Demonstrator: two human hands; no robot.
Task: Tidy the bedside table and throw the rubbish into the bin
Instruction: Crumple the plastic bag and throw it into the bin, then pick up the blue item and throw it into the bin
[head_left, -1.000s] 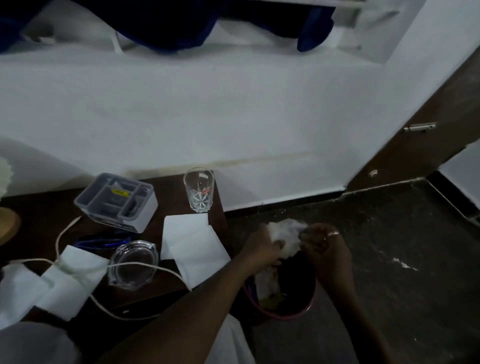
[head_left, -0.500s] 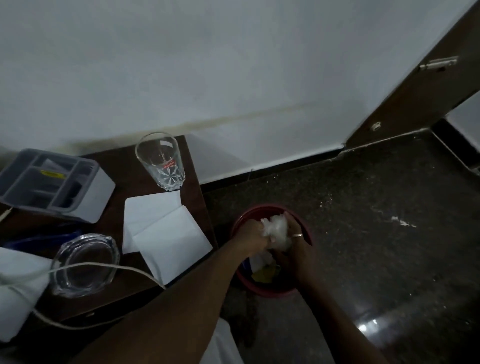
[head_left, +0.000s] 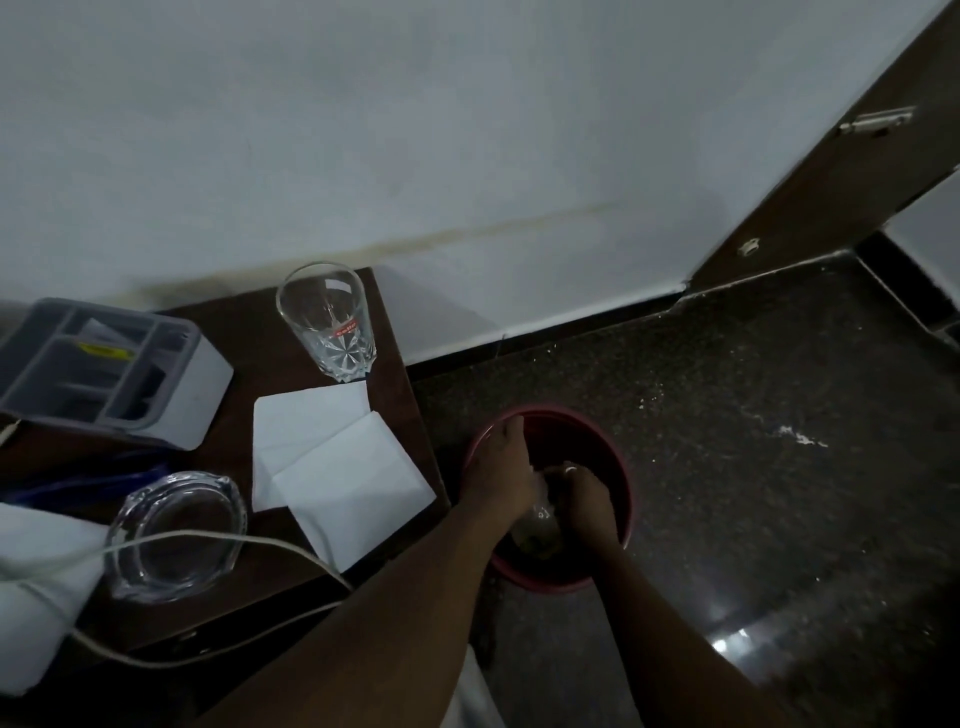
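Observation:
A round red bin (head_left: 618, 467) stands on the dark floor just right of the brown bedside table (head_left: 244, 364). Both my hands are down inside the bin. My left hand (head_left: 501, 473) and my right hand (head_left: 584, 493) press together on crumpled rubbish (head_left: 540, 514), which is mostly hidden between them and looks pale. On the table lie two white napkins (head_left: 337, 457), a clear drinking glass (head_left: 330, 319), a glass ashtray (head_left: 174, 535) and a grey organiser box (head_left: 104, 369).
A white cable (head_left: 218, 535) loops over the ashtray and off the table's front edge. White folded cloth (head_left: 36, 582) lies at the left edge. A white wall runs behind, with a brown door frame (head_left: 810, 192) at the right.
My hands have gone from above the bin's rim down into it, pushing the white crumpled tissue inside until it is nearly hidden. The camera has tipped downward and closer.

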